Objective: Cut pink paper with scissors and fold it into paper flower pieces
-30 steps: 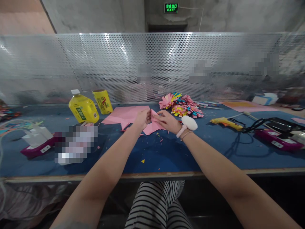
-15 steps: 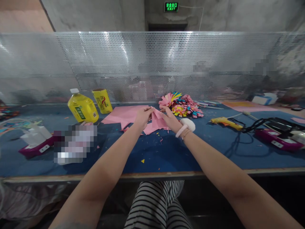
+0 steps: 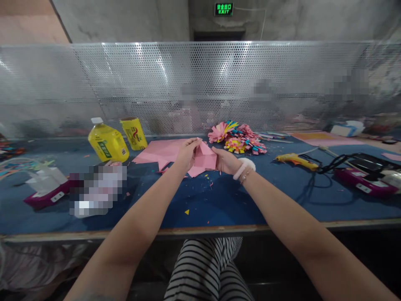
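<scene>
A folded piece of pink paper point(image 3: 205, 157) is held up between both hands over the blue table. My left hand point(image 3: 188, 152) pinches its upper left side, and my right hand point(image 3: 224, 159) grips its right edge. Large pink sheets point(image 3: 158, 151) lie flat behind and to the left of my left hand. Another bit of pink paper point(image 3: 196, 170) shows just under the held piece. Beyond my right hand sits a pile of fringed paper flowers point(image 3: 236, 138) in pink, yellow and blue.
On the left stand a yellow bottle point(image 3: 108, 142), a yellow canister point(image 3: 134, 133) and a purple power strip point(image 3: 48, 196). To the right lie a yellow glue gun point(image 3: 297, 161), cables and another purple strip point(image 3: 365, 182). A perforated metal screen point(image 3: 206, 83) rises behind the table.
The pink paper has turned and now shows a broader folded face. My right hand has moved slightly down and right, from the paper's top to its right edge.
</scene>
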Available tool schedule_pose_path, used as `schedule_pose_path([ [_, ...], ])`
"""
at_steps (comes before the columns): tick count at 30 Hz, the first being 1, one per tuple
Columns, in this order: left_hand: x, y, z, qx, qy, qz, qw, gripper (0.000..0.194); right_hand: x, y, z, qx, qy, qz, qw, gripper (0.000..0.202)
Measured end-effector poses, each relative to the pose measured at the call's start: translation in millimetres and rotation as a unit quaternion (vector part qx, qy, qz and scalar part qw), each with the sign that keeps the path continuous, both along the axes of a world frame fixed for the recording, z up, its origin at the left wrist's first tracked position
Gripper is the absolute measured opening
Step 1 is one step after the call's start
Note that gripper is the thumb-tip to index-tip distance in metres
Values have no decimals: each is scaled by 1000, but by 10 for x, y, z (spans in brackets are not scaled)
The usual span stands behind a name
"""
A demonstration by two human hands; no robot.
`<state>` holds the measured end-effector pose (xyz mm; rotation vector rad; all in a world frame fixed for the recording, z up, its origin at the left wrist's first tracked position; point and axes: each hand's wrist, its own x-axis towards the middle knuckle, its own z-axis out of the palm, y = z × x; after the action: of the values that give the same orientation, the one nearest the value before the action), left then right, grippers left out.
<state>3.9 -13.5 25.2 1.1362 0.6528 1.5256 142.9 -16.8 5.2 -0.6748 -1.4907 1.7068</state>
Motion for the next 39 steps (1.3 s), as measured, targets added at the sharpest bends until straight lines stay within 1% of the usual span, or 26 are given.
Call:
schedule_pose_path([
  [3,10,-10,9,3,-15,2,1000,8,-11,-25,-12,-6,26,18,999,28],
  [6,23,-15,14,-4,-28,8,1000,7,-30,-48,-14,6,38,17,999,27],
  [9,38,-17,17,-19,-31,4,999,7,-52,-55,-12,16,36,5,999,28],
  [12,55,-13,11,-20,-13,5,1000,8,-77,-46,-16,26,31,-23,999,27],
  [16,69,8,-20,2,13,25,1000,10,-105,-15,-32,74,39,-50,995,26],
  [18,65,21,-40,27,27,34,999,13,-112,3,-39,104,43,-65,991,26],
  [21,46,26,-54,66,52,43,996,18,-115,24,-45,125,38,-78,988,27],
  [25,27,0,-32,79,79,56,992,25,-109,29,-50,125,29,-64,990,29],
  [30,24,-6,-11,106,86,89,987,24,-101,15,-45,97,23,-40,994,28],
  [32,24,1,-13,115,81,91,986,23,-102,18,-45,94,21,-43,994,28],
  [36,22,14,-26,118,70,89,987,22,-102,35,-51,114,16,-59,992,28],
  [39,16,29,-41,112,61,88,988,22,-96,25,-43,112,19,-48,992,30],
])
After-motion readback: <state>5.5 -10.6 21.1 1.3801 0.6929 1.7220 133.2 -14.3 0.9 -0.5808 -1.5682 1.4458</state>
